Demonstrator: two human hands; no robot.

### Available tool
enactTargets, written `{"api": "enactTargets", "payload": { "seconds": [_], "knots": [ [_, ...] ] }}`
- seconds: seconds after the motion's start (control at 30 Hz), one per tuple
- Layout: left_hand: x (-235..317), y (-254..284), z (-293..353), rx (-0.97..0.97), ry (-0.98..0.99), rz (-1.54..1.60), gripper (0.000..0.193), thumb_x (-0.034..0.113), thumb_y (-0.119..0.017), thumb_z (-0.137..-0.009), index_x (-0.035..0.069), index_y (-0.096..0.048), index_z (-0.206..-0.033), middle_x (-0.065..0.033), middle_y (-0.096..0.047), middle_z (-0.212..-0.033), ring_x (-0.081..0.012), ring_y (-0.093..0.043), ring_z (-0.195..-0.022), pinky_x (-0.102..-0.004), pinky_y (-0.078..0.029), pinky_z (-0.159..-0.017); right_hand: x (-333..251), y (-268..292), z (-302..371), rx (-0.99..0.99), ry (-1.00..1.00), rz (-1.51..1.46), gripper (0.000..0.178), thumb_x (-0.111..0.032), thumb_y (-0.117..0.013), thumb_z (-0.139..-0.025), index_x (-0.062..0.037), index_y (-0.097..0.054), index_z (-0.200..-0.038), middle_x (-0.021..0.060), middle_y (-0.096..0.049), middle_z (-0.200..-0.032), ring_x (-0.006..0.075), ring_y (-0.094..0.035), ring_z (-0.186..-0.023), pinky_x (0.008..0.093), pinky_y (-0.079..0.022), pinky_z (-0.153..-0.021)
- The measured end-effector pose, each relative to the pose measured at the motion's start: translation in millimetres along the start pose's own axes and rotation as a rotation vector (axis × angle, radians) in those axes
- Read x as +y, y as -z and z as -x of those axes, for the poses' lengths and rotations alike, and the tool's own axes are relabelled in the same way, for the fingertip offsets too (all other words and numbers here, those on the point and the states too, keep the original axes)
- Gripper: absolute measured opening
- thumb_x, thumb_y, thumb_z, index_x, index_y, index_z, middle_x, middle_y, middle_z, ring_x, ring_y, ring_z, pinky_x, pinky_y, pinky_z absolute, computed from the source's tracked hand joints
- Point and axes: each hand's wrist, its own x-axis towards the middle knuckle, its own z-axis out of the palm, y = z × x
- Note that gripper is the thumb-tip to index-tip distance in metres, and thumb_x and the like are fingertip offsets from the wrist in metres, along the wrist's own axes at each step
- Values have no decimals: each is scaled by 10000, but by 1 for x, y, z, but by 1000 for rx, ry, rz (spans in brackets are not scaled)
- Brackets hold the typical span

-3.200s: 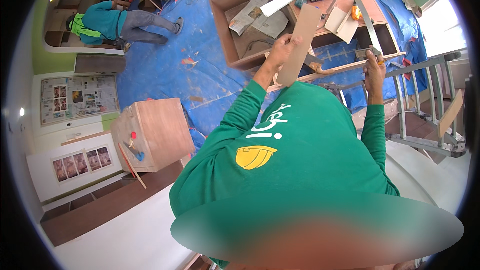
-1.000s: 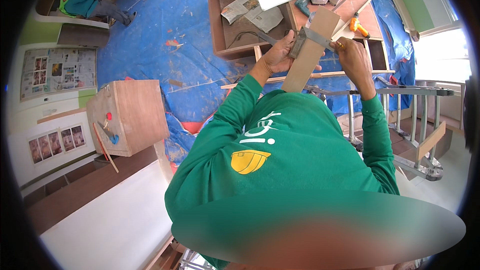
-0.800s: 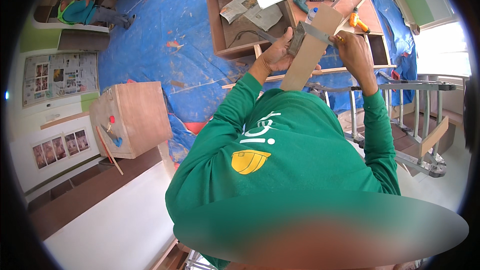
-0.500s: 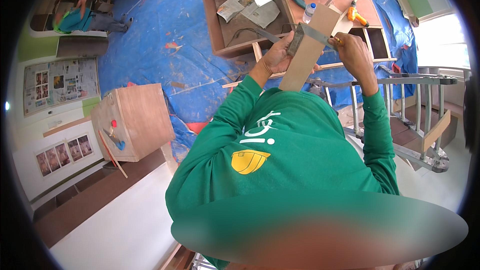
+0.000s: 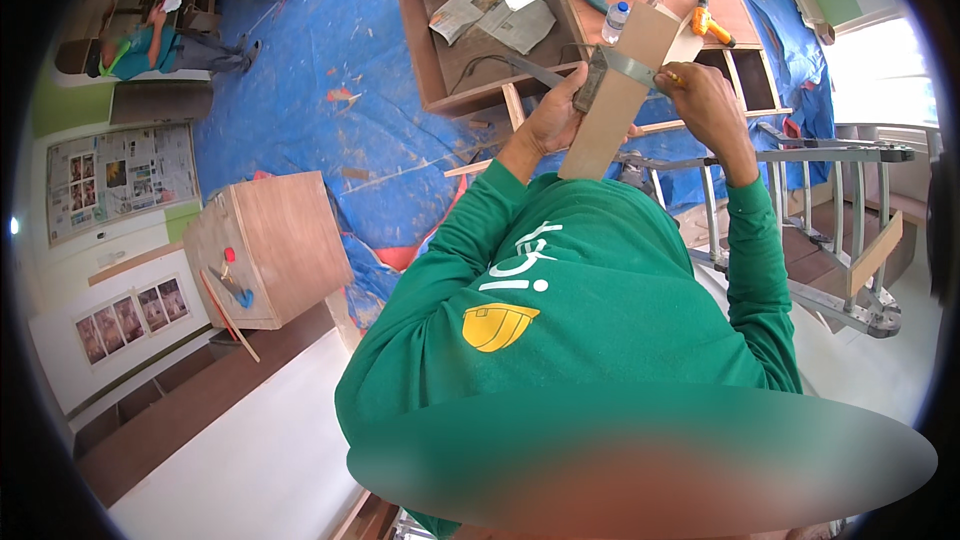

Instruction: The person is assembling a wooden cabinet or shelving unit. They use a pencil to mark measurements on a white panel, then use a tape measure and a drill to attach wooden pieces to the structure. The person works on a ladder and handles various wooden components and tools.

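Note:
My left hand (image 5: 553, 118) grips a long light-brown wooden board (image 5: 622, 100), held up in front of my chest, and presses the dark stock of a try square (image 5: 590, 80) against the board's left edge. The square's metal blade (image 5: 634, 65) lies across the board's face. At the blade's right end, my right hand (image 5: 703, 95) pinches a yellow pencil (image 5: 671, 77) with its tip at the board. Both arms are in green sleeves.
Below lies a blue tarp (image 5: 330, 130) with an open wooden cabinet carcass (image 5: 425, 60) holding newspapers (image 5: 490, 15). A plastic bottle (image 5: 613, 23) and an orange drill (image 5: 705, 20) lie on a panel. A small cabinet (image 5: 270, 245) is left, an aluminium ladder (image 5: 810, 230) right, another person (image 5: 150, 45) far left.
About three seconds ago my right hand was off to the right, away from the board; it has since come in to the square's blade. Over the last second both hands barely move.

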Motion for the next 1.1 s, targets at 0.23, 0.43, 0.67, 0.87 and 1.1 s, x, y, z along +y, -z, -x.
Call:
{"api": "enactTargets", "payload": {
  "seconds": [0.23, 0.43, 0.67, 0.87, 1.1],
  "knots": [
    [3, -4, -1, -6, -18, 16, 887, 736, -297, -1046, 35, -400, -1580, -243, -559, -1468, -422, -691, -1146, -528, -625, -907, 2, -1, -5, -12, -16, -17, 250, -230, -658, -992, -78, -788, -1142, 224, -747, -1016, 426, -714, -936, 510, -552, -827],
    [3, -5, -3, -3, -8, 7, 905, 758, -277, -1037, 43, -408, -1577, -227, -577, -1446, -405, -703, -1106, -503, -632, -881, 5, -2, -4, 2, 24, -13, 251, -225, -658, -1000, -51, -774, -1138, 209, -750, -1054, 415, -720, -948, 494, -557, -823],
    [2, -4, -8, -22, 6, 6, 910, 765, -277, -1034, 43, -418, -1569, -219, -589, -1433, -399, -707, -1103, -499, -634, -877, 8, 0, -1, 20, 28, -50, 234, -199, -657, -996, -44, -771, -1129, 208, -750, -1052, 413, -718, -957, 494, -552, -833],
    [3, -12, -9, 43, 5, -2, 892, 753, -283, -1041, 46, -421, -1569, -221, -586, -1441, -387, -705, -1130, -515, -635, -888, 16, -4, 0, 28, 26, -61, 235, -191, -642, -999, -39, -757, -1136, 212, -738, -1075, 417, -706, -983, 500, -546, -851],
    [-5, 3, -3, 64, 18, 21, 927, 767, -300, -1031, 13, -445, -1549, -222, -591, -1441, -359, -717, -1111, -517, -630, -894, 23, 27, 1, 365, 103, -78, 430, -357, -478, -1107, -3, -711, -1036, 213, -679, -939, 446, -656, -854, 495, -515, -790]
  ]
}}
